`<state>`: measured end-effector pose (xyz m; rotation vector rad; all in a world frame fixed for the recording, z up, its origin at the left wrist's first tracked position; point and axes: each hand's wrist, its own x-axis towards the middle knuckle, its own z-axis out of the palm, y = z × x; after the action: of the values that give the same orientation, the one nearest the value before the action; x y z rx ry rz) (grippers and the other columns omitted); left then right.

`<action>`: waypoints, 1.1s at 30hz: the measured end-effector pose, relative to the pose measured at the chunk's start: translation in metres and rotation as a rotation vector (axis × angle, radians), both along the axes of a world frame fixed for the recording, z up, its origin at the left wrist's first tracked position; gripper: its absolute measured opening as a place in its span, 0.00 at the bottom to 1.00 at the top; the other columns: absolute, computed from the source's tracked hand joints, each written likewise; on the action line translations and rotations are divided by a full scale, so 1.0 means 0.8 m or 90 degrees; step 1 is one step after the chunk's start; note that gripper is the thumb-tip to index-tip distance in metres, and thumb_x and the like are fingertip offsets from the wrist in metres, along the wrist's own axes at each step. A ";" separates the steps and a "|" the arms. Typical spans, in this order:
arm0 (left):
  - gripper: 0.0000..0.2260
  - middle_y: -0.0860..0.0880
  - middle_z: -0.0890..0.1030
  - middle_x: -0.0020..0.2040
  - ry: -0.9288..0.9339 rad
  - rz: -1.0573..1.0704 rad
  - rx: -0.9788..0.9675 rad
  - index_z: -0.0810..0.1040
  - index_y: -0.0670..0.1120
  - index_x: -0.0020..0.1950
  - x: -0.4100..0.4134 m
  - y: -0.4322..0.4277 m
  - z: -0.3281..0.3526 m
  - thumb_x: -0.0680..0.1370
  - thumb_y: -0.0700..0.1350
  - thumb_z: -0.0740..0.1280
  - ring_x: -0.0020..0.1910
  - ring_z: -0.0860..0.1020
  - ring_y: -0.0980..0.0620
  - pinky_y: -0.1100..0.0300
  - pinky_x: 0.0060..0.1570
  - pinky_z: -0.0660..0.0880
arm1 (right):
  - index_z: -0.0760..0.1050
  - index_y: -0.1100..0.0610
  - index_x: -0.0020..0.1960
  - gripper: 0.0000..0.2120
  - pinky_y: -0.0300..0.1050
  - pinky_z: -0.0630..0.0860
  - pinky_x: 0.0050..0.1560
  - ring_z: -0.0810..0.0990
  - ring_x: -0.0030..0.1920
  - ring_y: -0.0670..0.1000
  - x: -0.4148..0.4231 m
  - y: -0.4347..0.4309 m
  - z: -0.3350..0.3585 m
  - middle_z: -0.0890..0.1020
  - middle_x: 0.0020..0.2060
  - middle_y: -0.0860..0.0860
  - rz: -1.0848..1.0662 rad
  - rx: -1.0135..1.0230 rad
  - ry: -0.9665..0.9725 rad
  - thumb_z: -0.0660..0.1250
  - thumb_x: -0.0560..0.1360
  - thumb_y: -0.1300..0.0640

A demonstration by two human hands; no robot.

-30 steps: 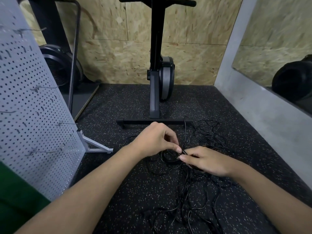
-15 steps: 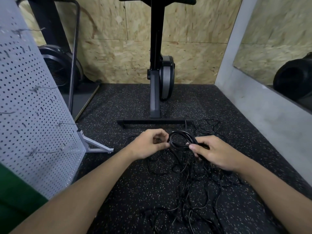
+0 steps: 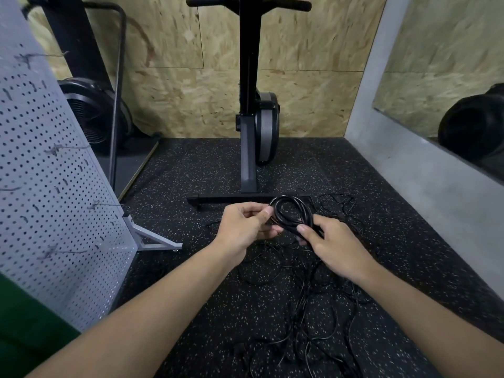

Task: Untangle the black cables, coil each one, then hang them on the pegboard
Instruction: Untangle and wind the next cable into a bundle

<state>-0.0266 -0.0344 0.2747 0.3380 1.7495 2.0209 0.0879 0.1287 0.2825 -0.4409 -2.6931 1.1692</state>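
Observation:
A small coil of black cable stands upright between my hands, above the floor. My left hand pinches its left side with thumb and fingers. My right hand grips the coil's lower right part, thumb on top. Below and to the right, a tangle of thin black cables sprawls over the speckled black floor. The grey pegboard stands at the left on a metal foot, with several thin hooks sticking out of it; nothing hangs on them.
A black exercise machine stands just behind the coil, its base bar across the floor. A fan-wheel machine sits at back left. A grey wall with a mirror runs along the right.
Both hands rose from the tangle on the floor, lifting the cable; it now forms a neat upright coil held between them, slightly higher than half a second ago.

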 end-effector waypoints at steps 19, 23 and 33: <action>0.18 0.55 0.80 0.65 0.230 -0.450 -0.286 0.74 0.56 0.69 0.031 0.005 -0.062 0.82 0.40 0.69 0.68 0.76 0.60 0.60 0.68 0.73 | 0.82 0.60 0.60 0.12 0.54 0.80 0.59 0.83 0.44 0.51 0.001 0.000 0.015 0.81 0.41 0.51 -0.017 -0.527 0.110 0.63 0.85 0.55; 0.10 0.54 0.76 0.64 0.428 -0.397 -0.312 0.77 0.55 0.64 0.024 0.008 -0.073 0.83 0.49 0.69 0.66 0.76 0.57 0.57 0.71 0.69 | 0.81 0.63 0.62 0.14 0.56 0.82 0.60 0.83 0.42 0.51 0.004 0.004 0.019 0.81 0.43 0.52 -0.021 -0.624 0.125 0.63 0.84 0.56; 0.18 0.52 0.80 0.34 0.489 -0.329 -0.427 0.82 0.45 0.46 0.004 -0.017 -0.049 0.86 0.55 0.62 0.27 0.72 0.61 0.66 0.30 0.68 | 0.77 0.56 0.50 0.12 0.56 0.84 0.48 0.85 0.37 0.51 0.018 0.047 0.025 0.84 0.38 0.53 -0.136 0.026 0.016 0.62 0.85 0.49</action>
<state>-0.0232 -0.0481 0.2351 1.2839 2.3113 0.8943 0.1021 0.1661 0.3025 -0.6837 -2.5665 1.0519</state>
